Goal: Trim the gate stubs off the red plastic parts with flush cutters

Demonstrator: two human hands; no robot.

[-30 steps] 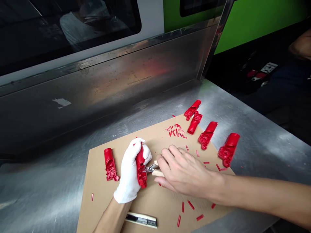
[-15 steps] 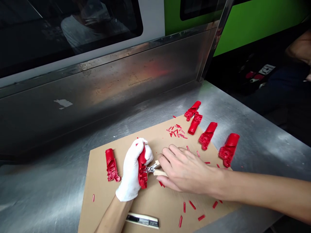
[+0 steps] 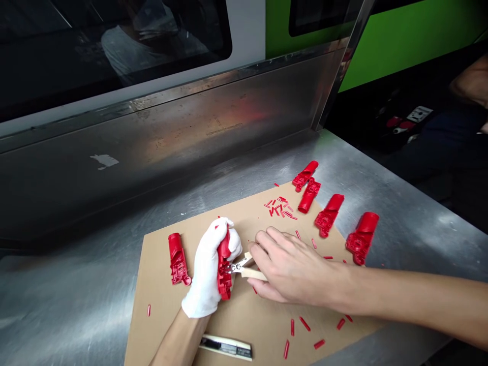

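On the cardboard sheet [image 3: 236,325] near the surface's front edge, the gloved left hand [image 3: 208,272] has its grip wrapped tight around a red plastic part [image 3: 224,269]. The bare right hand [image 3: 292,267] squeezes small cutters [image 3: 244,267], whose tips touch the part.

Nipper handles [image 3: 253,274] buried under right hand [image 3: 293,269], box cutter [image 3: 226,347] label unreadable — part's lower half inside glove
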